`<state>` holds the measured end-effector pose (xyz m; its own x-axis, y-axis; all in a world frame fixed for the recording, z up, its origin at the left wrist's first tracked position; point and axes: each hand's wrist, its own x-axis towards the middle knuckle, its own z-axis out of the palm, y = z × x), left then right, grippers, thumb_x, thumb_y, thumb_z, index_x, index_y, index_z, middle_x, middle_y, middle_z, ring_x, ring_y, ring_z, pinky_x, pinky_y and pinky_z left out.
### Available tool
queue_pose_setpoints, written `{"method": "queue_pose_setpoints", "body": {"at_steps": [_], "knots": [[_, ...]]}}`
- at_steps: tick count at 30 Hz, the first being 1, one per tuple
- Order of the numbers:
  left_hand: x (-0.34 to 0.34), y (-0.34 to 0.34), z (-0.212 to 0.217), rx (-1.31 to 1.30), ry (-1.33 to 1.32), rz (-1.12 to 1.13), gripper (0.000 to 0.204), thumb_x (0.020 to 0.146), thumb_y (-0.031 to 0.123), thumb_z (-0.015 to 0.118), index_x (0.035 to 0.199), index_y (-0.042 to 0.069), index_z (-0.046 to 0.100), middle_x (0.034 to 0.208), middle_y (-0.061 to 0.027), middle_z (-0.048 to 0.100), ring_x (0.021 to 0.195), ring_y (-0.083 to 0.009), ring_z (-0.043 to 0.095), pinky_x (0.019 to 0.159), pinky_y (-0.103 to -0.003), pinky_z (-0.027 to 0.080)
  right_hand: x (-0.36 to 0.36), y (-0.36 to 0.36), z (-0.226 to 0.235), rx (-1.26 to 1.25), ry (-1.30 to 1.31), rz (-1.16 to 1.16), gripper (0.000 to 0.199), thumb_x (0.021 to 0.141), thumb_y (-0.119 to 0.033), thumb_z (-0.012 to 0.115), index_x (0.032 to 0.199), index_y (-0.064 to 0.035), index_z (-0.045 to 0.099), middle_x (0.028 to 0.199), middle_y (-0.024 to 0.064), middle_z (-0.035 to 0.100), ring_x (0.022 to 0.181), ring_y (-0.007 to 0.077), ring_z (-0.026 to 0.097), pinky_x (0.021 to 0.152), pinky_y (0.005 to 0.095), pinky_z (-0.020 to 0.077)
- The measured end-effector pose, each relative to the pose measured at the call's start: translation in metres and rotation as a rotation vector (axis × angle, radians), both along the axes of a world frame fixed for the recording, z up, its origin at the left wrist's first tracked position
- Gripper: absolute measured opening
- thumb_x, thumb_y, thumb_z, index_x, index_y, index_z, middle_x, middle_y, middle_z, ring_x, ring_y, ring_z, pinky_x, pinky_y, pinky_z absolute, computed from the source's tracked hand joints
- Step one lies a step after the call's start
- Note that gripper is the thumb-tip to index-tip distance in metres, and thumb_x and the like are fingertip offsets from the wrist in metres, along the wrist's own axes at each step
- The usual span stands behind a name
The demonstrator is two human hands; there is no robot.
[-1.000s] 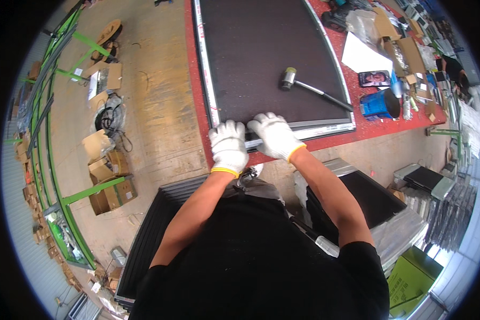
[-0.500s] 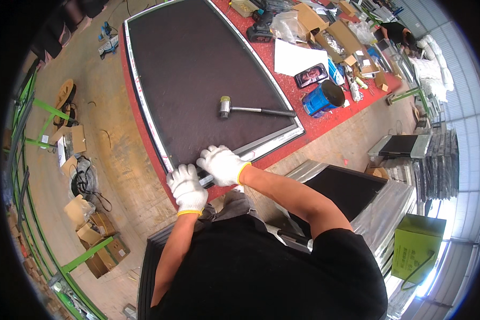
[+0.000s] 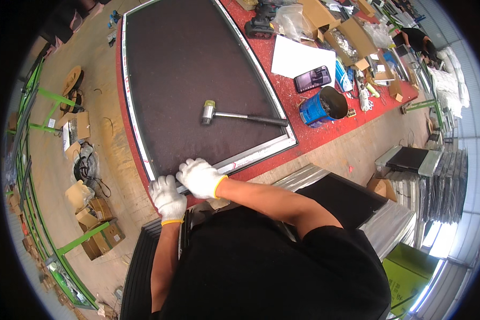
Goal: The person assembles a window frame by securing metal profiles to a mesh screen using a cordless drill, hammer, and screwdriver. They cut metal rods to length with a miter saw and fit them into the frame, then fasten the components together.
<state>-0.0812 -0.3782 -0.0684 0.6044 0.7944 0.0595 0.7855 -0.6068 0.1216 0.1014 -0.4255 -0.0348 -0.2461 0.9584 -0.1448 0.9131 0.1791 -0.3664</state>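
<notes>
**Both gloved hands pressed on the near-left corner of the screen frame**

The left hand [image 3: 167,197], in a white knit glove with a yellow cuff, lies flat with its fingers together on the near-left corner of the screen frame [image 3: 144,154]. The right hand [image 3: 200,177], gloved the same way, sits just beside it and further right, fingers curled down over the silver near rail; neither hand pinches anything that can be seen.

The frame is a large silver-edged rectangle filled with dark mesh [image 3: 192,69], lying flat on a red table [image 3: 325,133] and running from the hands to the far edge of the view. On the mesh, beyond the hands, lies a mallet [image 3: 240,115] with a pale head pointing left and a black grip pointing right.

Right of the frame, on the red top, stand a blue bucket [image 3: 320,106], a dark phone [image 3: 313,78] and a white sheet [image 3: 297,56]. Further off are open brown cardboard boxes [image 3: 336,34] and a black power tool [image 3: 261,24].

On the floor to the left lie small brown cartons [image 3: 98,229], a coil of black cable [image 3: 88,168] and green metal racking [image 3: 53,104]. To the near right, stacked framed panels [image 3: 352,197] lean together, with a green box [image 3: 405,277] nearest.
</notes>
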Motion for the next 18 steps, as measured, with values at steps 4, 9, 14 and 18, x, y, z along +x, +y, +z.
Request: {"method": "queue_pose_setpoints", "body": {"at_steps": [4, 9, 14, 18], "knots": [[0.000, -0.004, -0.004, 0.010, 0.000, 0.053, 0.031, 0.072, 0.010, 0.077, 0.101, 0.010, 0.067, 0.108, -0.0150, 0.067, 0.114, -0.0430, 0.062, 0.109, -0.056, 0.047, 0.000, -0.008, -0.005, 0.088, 0.034, -0.016, 0.021, 0.091, -0.018, 0.075, 0.109, -0.0101, 0.080, 0.115, 0.0099, 0.076, 0.113, 0.0290, 0.072, 0.093, 0.0443, 0.0599], [-0.002, -0.007, -0.006, 0.063, 0.028, 0.054, 0.032, 0.073, 0.010, 0.075, 0.104, 0.011, 0.067, 0.113, -0.0144, 0.066, 0.113, -0.0411, 0.062, 0.109, -0.055, 0.047, 0.001, -0.012, -0.009, 0.096, 0.017, -0.021, 0.021, 0.094, -0.021, 0.073, 0.112, -0.0121, 0.079, 0.118, 0.0084, 0.075, 0.114, 0.0289, 0.072, 0.094, 0.0445, 0.0590], [-0.002, -0.008, 0.000, 0.044, 0.074, 0.055, 0.036, 0.070, 0.007, 0.075, 0.106, 0.011, 0.067, 0.113, -0.0143, 0.065, 0.112, -0.0403, 0.062, 0.108, -0.054, 0.048, 0.048, -0.060, -0.014, 0.187, 0.007, -0.173, 0.022, 0.093, -0.018, 0.067, 0.111, -0.0113, 0.077, 0.115, 0.0101, 0.072, 0.112, 0.0321, 0.070, 0.095, 0.0476, 0.0581], [0.010, -0.023, 0.005, 0.018, -0.018, -0.032, 0.045, 0.069, 0.002, 0.073, 0.113, 0.008, 0.069, 0.117, -0.0155, 0.066, 0.111, -0.0393, 0.063, 0.102, -0.053, 0.051, 0.127, -0.118, -0.015, 0.244, -0.106, -0.358, 0.021, 0.087, -0.017, 0.069, 0.105, -0.0103, 0.077, 0.112, 0.0112, 0.071, 0.107, 0.0338, 0.070, 0.091, 0.0491, 0.0581]]}}
